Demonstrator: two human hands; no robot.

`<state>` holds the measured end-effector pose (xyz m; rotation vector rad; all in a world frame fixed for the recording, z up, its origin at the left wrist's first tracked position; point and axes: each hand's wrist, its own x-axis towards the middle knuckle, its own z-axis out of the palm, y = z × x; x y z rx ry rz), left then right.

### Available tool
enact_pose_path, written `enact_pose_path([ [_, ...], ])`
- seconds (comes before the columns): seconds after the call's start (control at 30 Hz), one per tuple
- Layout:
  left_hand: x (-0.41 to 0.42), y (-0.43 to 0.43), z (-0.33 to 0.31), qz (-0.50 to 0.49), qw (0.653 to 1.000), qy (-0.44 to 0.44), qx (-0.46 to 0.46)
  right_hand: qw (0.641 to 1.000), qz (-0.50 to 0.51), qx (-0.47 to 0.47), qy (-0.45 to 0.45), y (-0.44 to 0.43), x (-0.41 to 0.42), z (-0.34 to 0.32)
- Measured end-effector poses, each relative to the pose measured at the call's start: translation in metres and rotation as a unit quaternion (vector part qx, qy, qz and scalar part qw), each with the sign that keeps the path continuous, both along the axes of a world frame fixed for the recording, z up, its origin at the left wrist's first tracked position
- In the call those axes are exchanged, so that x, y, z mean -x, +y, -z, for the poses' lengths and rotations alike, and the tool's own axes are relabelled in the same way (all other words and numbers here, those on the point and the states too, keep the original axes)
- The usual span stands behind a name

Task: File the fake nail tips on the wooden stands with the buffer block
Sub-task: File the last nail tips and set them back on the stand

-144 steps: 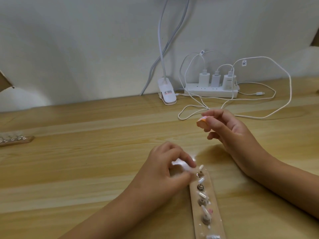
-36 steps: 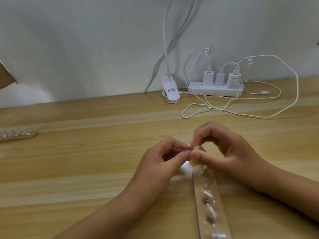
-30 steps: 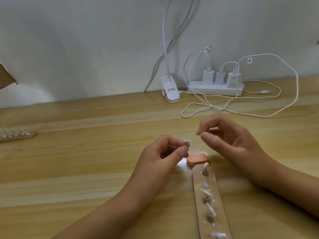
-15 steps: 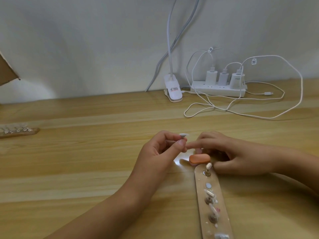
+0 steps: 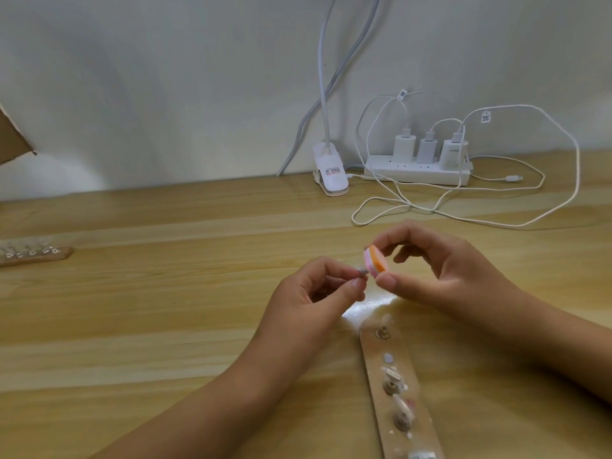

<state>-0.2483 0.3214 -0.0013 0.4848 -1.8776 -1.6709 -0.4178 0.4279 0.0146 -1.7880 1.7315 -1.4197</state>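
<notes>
Pinching nail tip (image 5: 361,272) in left hand (image 5: 311,293), clamping buffer block (image 5: 376,263) in right hand (image 5: 440,270), mid-frame; risking nail tip flicking free under heavy stroke.

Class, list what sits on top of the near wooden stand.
On the wooden stand: small pegs carrying pale nail tips, plus one bare grey disc. Its near end leaves the frame, so anything there is unseen.

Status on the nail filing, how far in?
Done: cannot tell; filed tips look like unfiled ones. In hand: left hand pinches one nail tip, right hand holds the buffer block right beside it. Left: tips on the near stand and the far-left stand.
</notes>
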Motion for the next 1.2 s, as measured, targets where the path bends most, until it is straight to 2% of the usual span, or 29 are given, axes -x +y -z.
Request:
enact_pose_path([
  [0.1, 0.0, 0.001, -0.001, 0.015, 1.0, -0.004, 0.011, 0.997, 0.009, 0.029, 0.07, -0.001, -0.005, 0.005],
  [0.17, 0.0, 0.0, 0.0, 0.017, 1.0, -0.005, 0.013, 0.995, 0.013, 0.043, 0.085, -0.001, -0.004, 0.006],
  [0.3, 0.0, 0.0, 0.001, 0.022, 0.999, -0.009, 0.021, 0.999, 0.015, 0.027, 0.038, 0.001, -0.006, 0.006],
  [0.4, -0.001, -0.001, 0.002, 0.029, 0.999, -0.006, 0.039, 0.998, 0.01, 0.023, 0.052, 0.002, -0.008, 0.008],
  [0.53, -0.001, 0.0, 0.003, 0.032, 0.999, 0.0, 0.042, 0.999, 0.033, 0.009, 0.0, 0.003, -0.01, 0.007],
  [0.63, -0.001, 0.0, 0.003, 0.034, 0.998, 0.0, 0.053, 0.999, 0.032, 0.022, 0.037, 0.003, -0.011, 0.009],
  [0.73, -0.002, 0.0, 0.004, 0.032, 0.997, 0.0, 0.064, 0.998, 0.056, -0.007, -0.008, 0.003, -0.011, 0.008],
  [0.83, -0.002, 0.0, 0.003, 0.032, 0.996, -0.006, 0.085, 0.998, 0.042, 0.02, 0.039, 0.004, -0.012, 0.009],
  [0.97, -0.001, 0.0, 0.005, 0.026, 0.996, -0.006, 0.09, 0.998, 0.064, 0.002, 0.021, 0.004, -0.014, 0.007],
  [1.07, -0.002, 0.0, 0.004, 0.026, 0.995, -0.004, 0.093, 0.994, 0.063, 0.028, 0.079, 0.004, -0.014, 0.007],
  [1.17, -0.001, 0.0, 0.005, 0.02, 0.996, -0.003, 0.09, 0.996, 0.082, -0.004, 0.034, 0.003, -0.015, 0.005],
  [1.2, -0.001, -0.001, 0.004, 0.022, 0.996, -0.002, 0.089, 0.996, 0.07, 0.008, 0.049, 0.004, -0.015, 0.005],
])
